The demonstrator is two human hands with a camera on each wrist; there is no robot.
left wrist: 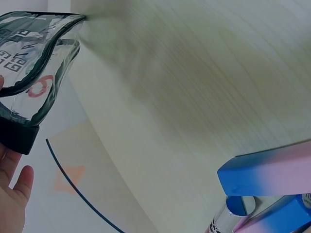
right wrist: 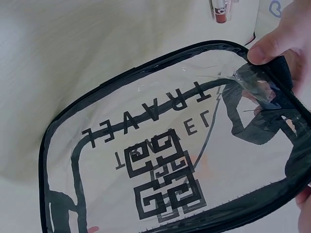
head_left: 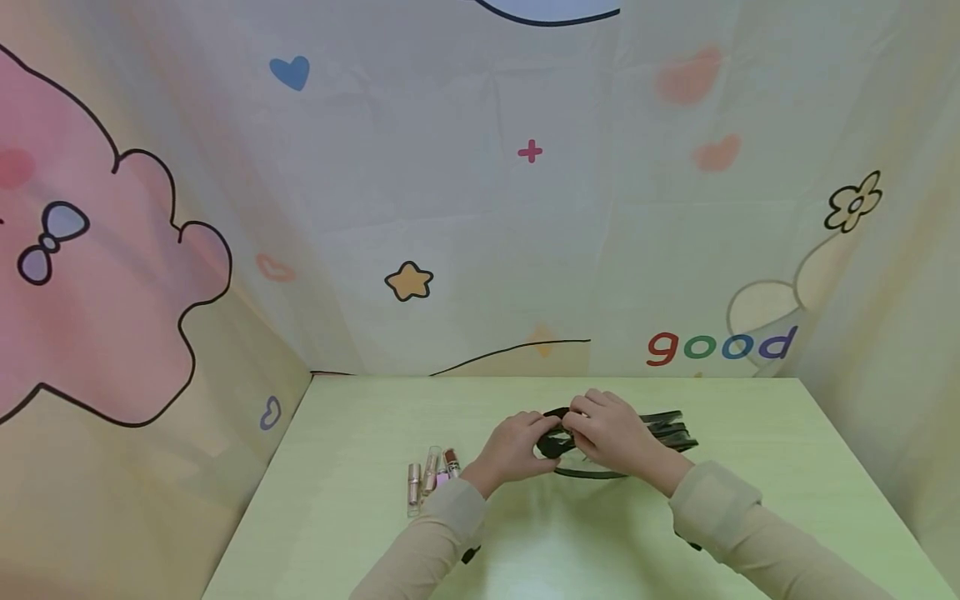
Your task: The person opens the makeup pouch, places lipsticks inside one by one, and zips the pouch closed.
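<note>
A clear plastic travel pouch (right wrist: 112,174) with black trim and "TRAVEL" lettering is held above the table between both hands. My left hand (head_left: 517,446) grips its left end; in the right wrist view that thumb presses the black edge near a corner. Bent fingers of my right hand (head_left: 611,429) pinch the pouch's black upper edge, close beside the left fingertips. What exactly they pinch is hidden behind the knuckles. The pouch's far end (head_left: 667,429) shows beyond the right hand. In the left wrist view, the pouch (left wrist: 29,63) appears side-on with its wavy black edges.
Left of my left hand lie several lipstick tubes (head_left: 414,483) on the pale table (head_left: 337,500). Blue-and-pink boxes (left wrist: 262,170) lie with a clear-ended tube (left wrist: 238,208) in the left wrist view. A printed curtain (head_left: 465,167) hangs behind the table.
</note>
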